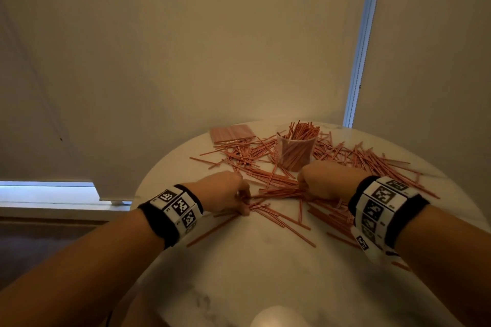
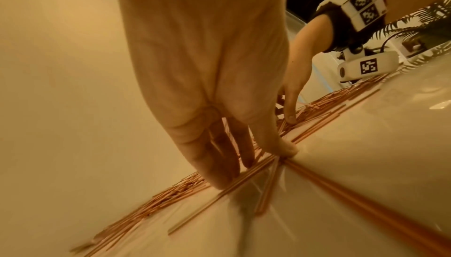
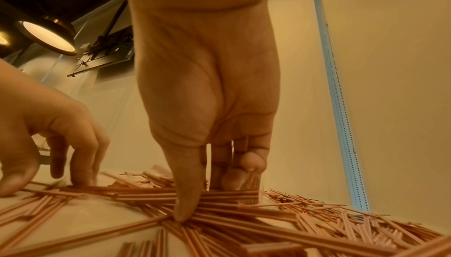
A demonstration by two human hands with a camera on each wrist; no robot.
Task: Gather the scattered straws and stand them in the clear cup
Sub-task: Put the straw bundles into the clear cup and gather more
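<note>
Red-and-white striped straws (image 1: 353, 159) lie scattered over a round white table (image 1: 239, 273). The clear cup (image 1: 296, 150) stands at the back centre, packed with upright straws. Just in front of it a bunch of straws (image 1: 279, 192) lies flat between my hands. My left hand (image 1: 245, 203) pinches the bunch's left end between thumb and fingertips (image 2: 258, 162). My right hand (image 1: 304, 190) grips the right end, its thumb (image 3: 180, 213) pressed down on the straws and its fingers curled behind them. Both hands stay low on the tabletop.
A flat pack of straws (image 1: 231, 133) lies at the back left of the table. More loose straws (image 1: 287, 223) cross the surface near my wrists. A wall with blinds rises right behind the table's far edge.
</note>
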